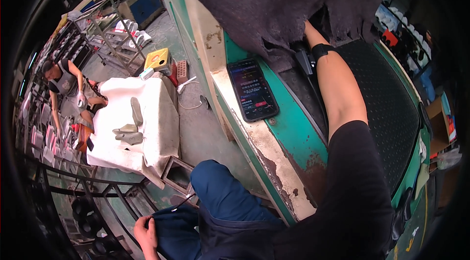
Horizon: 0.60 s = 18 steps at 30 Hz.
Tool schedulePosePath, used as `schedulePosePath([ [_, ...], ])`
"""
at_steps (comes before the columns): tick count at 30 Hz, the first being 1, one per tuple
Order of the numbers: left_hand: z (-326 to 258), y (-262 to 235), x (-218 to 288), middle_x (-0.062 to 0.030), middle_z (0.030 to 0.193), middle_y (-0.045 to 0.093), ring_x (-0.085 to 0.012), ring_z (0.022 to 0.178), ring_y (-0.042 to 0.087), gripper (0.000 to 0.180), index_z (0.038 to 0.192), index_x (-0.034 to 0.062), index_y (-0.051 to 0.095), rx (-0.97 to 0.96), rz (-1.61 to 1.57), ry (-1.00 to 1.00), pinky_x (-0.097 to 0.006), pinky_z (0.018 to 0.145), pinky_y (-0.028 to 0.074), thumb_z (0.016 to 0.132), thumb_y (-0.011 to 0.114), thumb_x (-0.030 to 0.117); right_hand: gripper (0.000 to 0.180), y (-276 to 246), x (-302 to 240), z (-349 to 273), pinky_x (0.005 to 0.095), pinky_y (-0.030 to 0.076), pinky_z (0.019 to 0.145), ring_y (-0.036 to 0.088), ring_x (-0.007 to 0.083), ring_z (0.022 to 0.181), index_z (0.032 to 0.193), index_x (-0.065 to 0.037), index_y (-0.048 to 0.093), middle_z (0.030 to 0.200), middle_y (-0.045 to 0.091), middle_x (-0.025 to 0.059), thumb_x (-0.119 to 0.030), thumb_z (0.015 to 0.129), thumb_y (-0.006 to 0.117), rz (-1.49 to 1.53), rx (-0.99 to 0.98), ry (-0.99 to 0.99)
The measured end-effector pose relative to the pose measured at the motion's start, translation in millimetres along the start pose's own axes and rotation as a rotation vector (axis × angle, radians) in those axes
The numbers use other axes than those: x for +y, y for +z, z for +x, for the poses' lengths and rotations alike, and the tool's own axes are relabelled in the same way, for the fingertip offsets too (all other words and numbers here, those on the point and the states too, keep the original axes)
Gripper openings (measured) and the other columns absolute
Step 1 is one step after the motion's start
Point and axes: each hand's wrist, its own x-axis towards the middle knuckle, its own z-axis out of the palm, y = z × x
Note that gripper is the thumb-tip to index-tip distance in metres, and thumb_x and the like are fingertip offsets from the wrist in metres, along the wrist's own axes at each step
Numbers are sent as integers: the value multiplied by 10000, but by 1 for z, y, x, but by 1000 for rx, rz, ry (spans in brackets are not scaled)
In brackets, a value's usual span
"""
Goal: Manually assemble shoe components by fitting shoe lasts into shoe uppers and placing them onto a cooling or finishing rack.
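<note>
Green machine bench [298,147] with phone [252,89] and dark felt sheet [274,5]

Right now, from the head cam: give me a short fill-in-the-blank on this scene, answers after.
1. The black rectangular smartphone lies on the machine's ____ painted metal ledge.
2. The right hand is hidden under the torn dark ____ felt cloth.
3. The left hand rests on the person's ____ trouser leg.

Answers: green; grey; blue

grey concrete floor [196,128], metal racks [105,30], white-draped table [156,113].
</note>
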Motion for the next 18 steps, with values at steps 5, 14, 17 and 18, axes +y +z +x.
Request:
schedulePosePath([
  [5, -7, -8, -7, -199, 962, 699, -349, 946, 665, 301, 986, -28, 708, -19, 94, 47, -399, 871, 497, 841, 632, 225, 704, -36, -15, -75, 409, 370, 1076, 482, 389, 1286, 1301, -7, 567, 1368, 524, 256, -483, 791, 661, -137, -39, 2],
  [14, -23, -14, -106, -166, 1039, 689, -248, 994, 638, 322, 1070, -68, 659, 72, -131, 132, -342, 930, 463, 932, 588, 214, 914, -84, -44, -226, 396, 353, 1092, 487, 372, 1298, 1298, 45, 550, 1318, 559, 280, -559, 655, 787, 92, 72, 53],
  [17, -36, -30, -67, -206, 1165, 666, -338, 1090, 613, 347, 1172, -12, 665, -3, 97, 126, -400, 985, 455, 958, 603, 253, 902, -120, -56, -279, 385, 440, 1010, 598, 373, 1168, 1283, 28, 570, 1202, 640, 259, -583, 654, 785, 219, -87, 150],
  [18, -36, -30, -67, -206, 1165, 666, -338, 1090, 613, 347, 1172, -12, 665, -14, 94, 133, -400, 985, 455, 958, 603, 253, 900, -122, -58, -293, 384, 466, 981, 630, 370, 1120, 1280, 21, 576, 1161, 663, 250, -591, 654, 783, 222, -115, 199],
])
